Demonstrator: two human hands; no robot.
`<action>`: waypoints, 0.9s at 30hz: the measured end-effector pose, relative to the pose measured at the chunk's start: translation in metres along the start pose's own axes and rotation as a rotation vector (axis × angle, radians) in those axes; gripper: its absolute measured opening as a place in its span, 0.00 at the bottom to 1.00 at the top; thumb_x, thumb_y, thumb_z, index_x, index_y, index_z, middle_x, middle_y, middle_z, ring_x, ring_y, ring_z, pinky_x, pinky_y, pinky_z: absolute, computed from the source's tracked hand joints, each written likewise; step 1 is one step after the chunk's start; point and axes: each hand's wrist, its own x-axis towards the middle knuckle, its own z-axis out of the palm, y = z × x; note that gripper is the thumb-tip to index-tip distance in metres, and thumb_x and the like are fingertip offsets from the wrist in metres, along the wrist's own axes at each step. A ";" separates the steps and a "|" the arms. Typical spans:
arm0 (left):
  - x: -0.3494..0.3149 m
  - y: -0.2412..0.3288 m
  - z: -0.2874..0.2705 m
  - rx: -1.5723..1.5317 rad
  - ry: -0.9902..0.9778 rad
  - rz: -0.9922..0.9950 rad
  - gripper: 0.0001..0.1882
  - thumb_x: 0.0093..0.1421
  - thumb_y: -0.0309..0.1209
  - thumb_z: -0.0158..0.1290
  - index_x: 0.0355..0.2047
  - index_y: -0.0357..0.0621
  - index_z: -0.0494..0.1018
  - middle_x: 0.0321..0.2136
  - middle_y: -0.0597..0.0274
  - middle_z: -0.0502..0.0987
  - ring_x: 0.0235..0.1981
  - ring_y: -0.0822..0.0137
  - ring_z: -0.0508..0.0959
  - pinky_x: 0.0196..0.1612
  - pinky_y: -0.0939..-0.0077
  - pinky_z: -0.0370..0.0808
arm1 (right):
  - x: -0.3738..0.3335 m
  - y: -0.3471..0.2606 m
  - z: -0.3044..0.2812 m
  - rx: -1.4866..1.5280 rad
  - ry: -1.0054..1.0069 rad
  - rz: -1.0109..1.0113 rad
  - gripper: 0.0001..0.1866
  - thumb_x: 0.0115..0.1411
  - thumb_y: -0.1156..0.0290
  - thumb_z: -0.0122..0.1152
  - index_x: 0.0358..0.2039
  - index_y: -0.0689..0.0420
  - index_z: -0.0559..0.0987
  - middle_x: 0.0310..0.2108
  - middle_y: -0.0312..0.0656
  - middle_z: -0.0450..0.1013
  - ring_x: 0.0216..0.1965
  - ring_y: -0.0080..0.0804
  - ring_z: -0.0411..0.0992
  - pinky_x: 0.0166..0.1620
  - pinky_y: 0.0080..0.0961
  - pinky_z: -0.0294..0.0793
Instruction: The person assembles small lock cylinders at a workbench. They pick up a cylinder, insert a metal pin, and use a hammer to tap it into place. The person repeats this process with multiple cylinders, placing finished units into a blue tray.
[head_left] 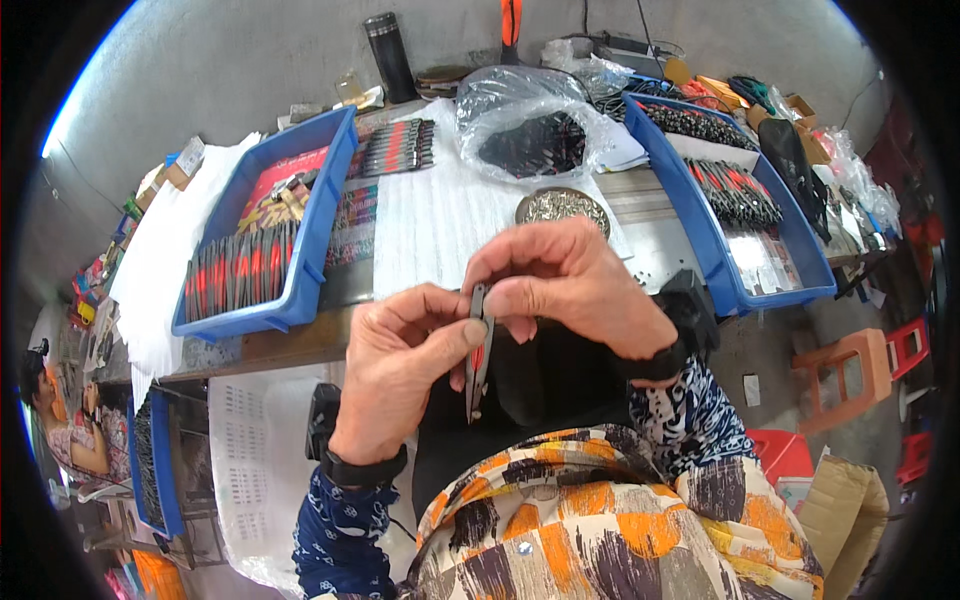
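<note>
Grey wall rises behind a cluttered desk, where a white sheet lies between a left blue tray and a right blue tray, both holding rows of black-and-red pieces. At the near side, in front of the desk's edge, the left hand pinches a slim dark-and-red tool between thumb and fingers; the right hand has its thumb and fingertips closed at the tool's far end, though whether it also grips some tiny part cannot be told. With the tool's near end hanging unsupported over the person's dark lap, a loosened left pinch could let it twist or drop there rather than onto the desk. Any small loose part under the right fingertips might likewise slip from sight. Just beyond, a round dish of small metal parts could spill if the right hand or wrist knocked its rim.
</note>
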 end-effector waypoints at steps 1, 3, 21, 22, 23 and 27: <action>0.001 0.002 0.000 -0.003 -0.006 0.018 0.05 0.58 0.22 0.58 0.34 0.33 0.78 0.24 0.65 0.79 0.20 0.81 0.73 0.21 0.89 0.69 | 0.003 -0.003 -0.003 -0.005 -0.034 -0.019 0.09 0.61 0.73 0.63 0.39 0.66 0.80 0.26 0.35 0.76 0.21 0.15 0.71 0.24 0.12 0.71; 0.004 0.007 -0.001 0.009 -0.024 0.055 0.05 0.58 0.23 0.59 0.34 0.33 0.78 0.23 0.65 0.78 0.20 0.82 0.73 0.21 0.89 0.69 | 0.011 -0.005 -0.007 -0.014 -0.075 -0.077 0.09 0.61 0.73 0.63 0.39 0.65 0.80 0.26 0.35 0.76 0.21 0.16 0.71 0.23 0.12 0.70; 0.030 0.023 -0.026 0.013 0.076 0.324 0.06 0.59 0.24 0.59 0.36 0.33 0.78 0.25 0.61 0.79 0.21 0.78 0.75 0.22 0.87 0.71 | 0.077 -0.010 -0.006 -0.038 -0.196 -0.231 0.11 0.61 0.69 0.64 0.40 0.62 0.82 0.30 0.38 0.77 0.21 0.19 0.69 0.23 0.14 0.69; 0.030 0.024 -0.027 0.011 0.078 0.336 0.06 0.59 0.24 0.59 0.36 0.33 0.78 0.25 0.61 0.79 0.21 0.78 0.75 0.22 0.87 0.71 | 0.079 -0.011 -0.005 -0.048 -0.208 -0.241 0.11 0.61 0.69 0.64 0.40 0.62 0.82 0.30 0.38 0.77 0.21 0.19 0.70 0.23 0.14 0.69; 0.030 0.025 -0.028 0.007 0.080 0.346 0.06 0.59 0.24 0.59 0.36 0.33 0.78 0.26 0.61 0.79 0.22 0.78 0.75 0.22 0.86 0.72 | 0.080 -0.012 -0.004 -0.057 -0.219 -0.249 0.11 0.61 0.69 0.64 0.40 0.62 0.82 0.30 0.38 0.77 0.21 0.19 0.70 0.23 0.14 0.69; 0.031 0.028 -0.032 -0.021 0.068 0.385 0.06 0.60 0.23 0.58 0.36 0.32 0.78 0.26 0.60 0.80 0.22 0.77 0.76 0.22 0.86 0.73 | 0.086 -0.015 0.000 -0.052 -0.213 -0.240 0.10 0.61 0.69 0.63 0.40 0.62 0.82 0.30 0.38 0.77 0.22 0.18 0.70 0.23 0.14 0.69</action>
